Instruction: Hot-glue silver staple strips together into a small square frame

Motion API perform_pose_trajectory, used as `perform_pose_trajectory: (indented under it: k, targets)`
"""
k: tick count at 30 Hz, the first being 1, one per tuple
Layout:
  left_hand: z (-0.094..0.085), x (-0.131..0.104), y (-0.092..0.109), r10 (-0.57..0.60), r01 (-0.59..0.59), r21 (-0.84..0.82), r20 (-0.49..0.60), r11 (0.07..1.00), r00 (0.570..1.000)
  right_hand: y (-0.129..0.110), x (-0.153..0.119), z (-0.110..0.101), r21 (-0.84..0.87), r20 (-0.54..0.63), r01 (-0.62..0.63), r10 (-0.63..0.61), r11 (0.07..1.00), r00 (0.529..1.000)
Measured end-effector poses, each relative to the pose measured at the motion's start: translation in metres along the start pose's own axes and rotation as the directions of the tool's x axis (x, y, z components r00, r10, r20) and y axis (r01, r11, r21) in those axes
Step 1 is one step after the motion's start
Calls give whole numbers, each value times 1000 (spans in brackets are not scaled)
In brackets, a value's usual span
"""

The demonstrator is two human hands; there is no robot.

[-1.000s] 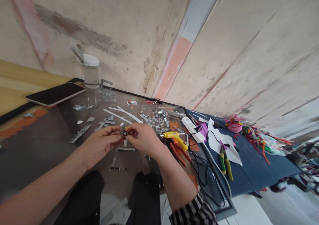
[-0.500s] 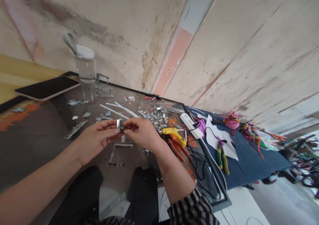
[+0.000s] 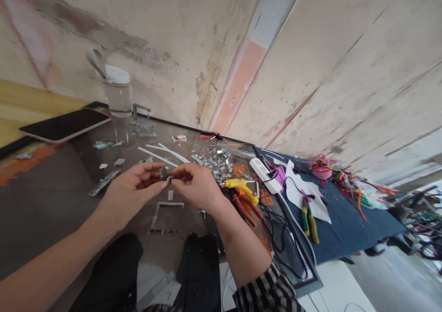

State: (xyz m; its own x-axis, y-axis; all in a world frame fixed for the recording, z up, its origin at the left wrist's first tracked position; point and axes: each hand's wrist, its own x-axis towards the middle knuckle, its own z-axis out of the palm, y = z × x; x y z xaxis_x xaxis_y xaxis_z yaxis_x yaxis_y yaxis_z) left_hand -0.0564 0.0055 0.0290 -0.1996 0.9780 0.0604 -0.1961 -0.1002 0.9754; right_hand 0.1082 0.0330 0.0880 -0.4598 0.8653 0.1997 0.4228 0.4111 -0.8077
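Mid-frame: left hand [image 3: 133, 193] and right hand [image 3: 195, 187] pinched one small metal piece [image 3: 163, 173], mid-fitting; next called for steady alignment.

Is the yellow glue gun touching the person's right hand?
Apart. The head view shows the yellow glue gun lying on the glass table, with clear tabletop between it and the right hand.
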Motion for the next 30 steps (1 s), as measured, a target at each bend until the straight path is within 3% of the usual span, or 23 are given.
perform_pose_trajectory:
  k: [8,14,25,30]
  targets:
    - [5,-3,3,58,-57,112,-10,992,998,6,0,5,-35,-11,78,-78,996,997]
    - [5,-4,5,44,-38,168,-35,985,998,5,0,7,-45,-6,50,-50,998,999]
    - [4,-3,1,1,6,130,-54,991,999,7,2,12,9,-45,-58,59,998,997]
    - [5,-2,-4,-26,33,109,-68,994,997,10,2,13,-104,-45,10,-15,994,999]
